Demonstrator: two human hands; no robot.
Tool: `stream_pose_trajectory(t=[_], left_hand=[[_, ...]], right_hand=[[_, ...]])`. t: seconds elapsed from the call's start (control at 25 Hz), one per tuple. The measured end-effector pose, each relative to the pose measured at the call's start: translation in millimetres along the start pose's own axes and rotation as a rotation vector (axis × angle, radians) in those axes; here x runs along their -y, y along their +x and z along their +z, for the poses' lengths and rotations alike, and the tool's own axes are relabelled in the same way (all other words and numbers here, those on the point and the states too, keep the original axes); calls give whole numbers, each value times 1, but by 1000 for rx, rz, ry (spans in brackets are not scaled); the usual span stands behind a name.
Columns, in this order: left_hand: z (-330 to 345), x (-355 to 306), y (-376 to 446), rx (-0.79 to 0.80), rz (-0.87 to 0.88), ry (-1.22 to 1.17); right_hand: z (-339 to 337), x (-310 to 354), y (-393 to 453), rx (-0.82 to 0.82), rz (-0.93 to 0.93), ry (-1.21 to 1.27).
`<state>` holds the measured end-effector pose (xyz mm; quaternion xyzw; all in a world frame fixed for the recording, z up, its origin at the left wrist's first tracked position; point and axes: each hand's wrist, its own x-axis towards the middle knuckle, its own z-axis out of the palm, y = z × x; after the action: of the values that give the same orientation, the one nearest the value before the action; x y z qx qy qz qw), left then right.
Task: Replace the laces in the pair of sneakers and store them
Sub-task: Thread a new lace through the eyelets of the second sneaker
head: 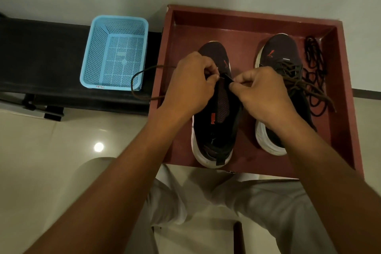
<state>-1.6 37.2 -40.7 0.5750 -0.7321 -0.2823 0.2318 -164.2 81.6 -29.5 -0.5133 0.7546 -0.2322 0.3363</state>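
Head view, my knees: light trousers (257, 202) just below the near edge of the red tray (348, 109).
My left hand (191, 86): over the left sneaker (214, 128) in the tray, fingers curled, pinching the brown lace (142, 82) at the shoe's throat.
My right hand (266, 97): beside the left one, thumb and forefinger pinching the same lace end over the tongue.
Left sneaker: in the tray's left half, toe away from me, unlaced as far as I can see.
Brown lace: loops out over the tray's left wall toward the blue basket (115, 51).
Right sneaker (282, 62): in the tray's right half, laced in brown.
Black laces (315, 72): loose heap in the tray, right of the right sneaker.
Blue basket: left of the tray, on a black bench (41, 57), nothing in it.
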Motion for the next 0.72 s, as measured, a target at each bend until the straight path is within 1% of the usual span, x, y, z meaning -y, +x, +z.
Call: stream_pose_trajectory(t=[0.16, 0.28, 0.52, 0.72], left_hand=[[2, 2, -1, -26, -22, 43], [7, 0, -2, -42, -8, 58], [11, -5, -5, -67, 19, 102], [14, -7, -5, -49, 37, 107]], right_hand=[[7, -6, 8, 26, 65, 158], [9, -8, 11, 44, 115, 225], [7, -5, 8, 57, 163, 310], [7, -7, 8, 79, 165, 367]])
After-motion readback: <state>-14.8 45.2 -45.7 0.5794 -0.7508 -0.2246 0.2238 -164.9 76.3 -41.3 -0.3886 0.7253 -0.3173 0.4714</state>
